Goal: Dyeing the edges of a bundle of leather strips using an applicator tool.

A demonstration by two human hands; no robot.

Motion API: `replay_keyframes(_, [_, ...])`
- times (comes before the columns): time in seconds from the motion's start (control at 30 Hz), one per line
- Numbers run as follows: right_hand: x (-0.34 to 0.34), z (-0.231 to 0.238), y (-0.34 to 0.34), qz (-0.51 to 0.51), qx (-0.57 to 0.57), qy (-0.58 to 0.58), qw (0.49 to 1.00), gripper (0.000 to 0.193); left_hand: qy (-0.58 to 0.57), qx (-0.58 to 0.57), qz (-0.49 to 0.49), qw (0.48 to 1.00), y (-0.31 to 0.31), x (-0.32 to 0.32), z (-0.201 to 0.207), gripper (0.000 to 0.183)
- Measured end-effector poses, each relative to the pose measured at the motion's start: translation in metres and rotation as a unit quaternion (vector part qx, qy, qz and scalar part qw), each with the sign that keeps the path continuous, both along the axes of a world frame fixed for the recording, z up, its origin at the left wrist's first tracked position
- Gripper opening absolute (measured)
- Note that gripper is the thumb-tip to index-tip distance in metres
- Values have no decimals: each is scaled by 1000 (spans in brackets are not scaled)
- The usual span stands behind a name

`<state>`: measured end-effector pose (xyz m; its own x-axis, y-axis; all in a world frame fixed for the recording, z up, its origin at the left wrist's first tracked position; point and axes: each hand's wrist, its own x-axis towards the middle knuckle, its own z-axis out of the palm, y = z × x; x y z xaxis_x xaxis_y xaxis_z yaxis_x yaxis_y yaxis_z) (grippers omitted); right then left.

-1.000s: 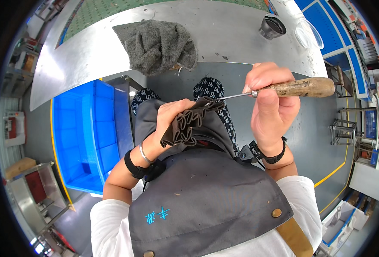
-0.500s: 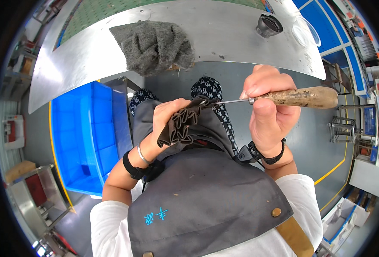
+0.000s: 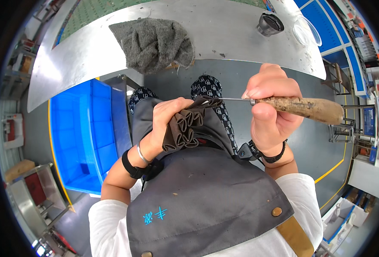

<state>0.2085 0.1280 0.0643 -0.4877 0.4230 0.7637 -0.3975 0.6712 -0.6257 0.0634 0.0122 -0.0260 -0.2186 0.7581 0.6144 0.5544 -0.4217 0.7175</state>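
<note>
My left hand (image 3: 168,115) is closed around a dark brown pleated piece (image 3: 183,126), whose folded edges fan out toward my lap. In my right hand (image 3: 275,92) is an awl (image 3: 303,107) with a worn, stained wooden handle. Its thin metal shaft points left and reaches the upper edge of the pleated piece, where the tip is hidden against the dark material. Both hands are held above my lap, in front of the metal table's near edge. The left fingers are mostly behind the piece.
A crumpled grey cloth (image 3: 155,45) lies on the metal table (image 3: 224,34). Farther right on it stand a small black cup (image 3: 269,24) and a clear plastic lid (image 3: 305,32). A blue bin (image 3: 80,137) sits on my left, and a stool (image 3: 341,124) stands on the right.
The awl's handle has tilted lower at its right end and shifted slightly right with my right hand. The pleated piece has turned a little in my left hand, its lower end moving right.
</note>
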Motion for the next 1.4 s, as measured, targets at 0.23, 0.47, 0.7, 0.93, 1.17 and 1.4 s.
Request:
replay_keyframes(0.23, [2, -1, -3, -8, 28, -33, 999, 24, -18, 51, -6, 999, 5, 1, -6, 33])
replay_keyframes(0.47, [8, -1, 1, -15, 68, -56, 996, 25, -10, 49, -6, 999, 5, 0, -4, 31])
replay_keyframes(0.7, [4, -1, 2, 31, 2, 6, 1000, 22, -14, 47, -18, 999, 6, 1, -2, 30])
replay_keyframes(0.93, [1, -2, 4, 18, 6, -21, 1000, 16, -5, 49, -14, 999, 5, 1, -1, 30])
replay_keyframes(1.17, [0, 2, 1, 37, -83, 30, 995, 12, -11, 32, -16, 999, 3, -2, -4, 29])
replay_keyframes(1.4, [-4, -7, 4, 52, -43, 3, 998, 11, -1, 22, -26, 999, 3, -3, -4, 30])
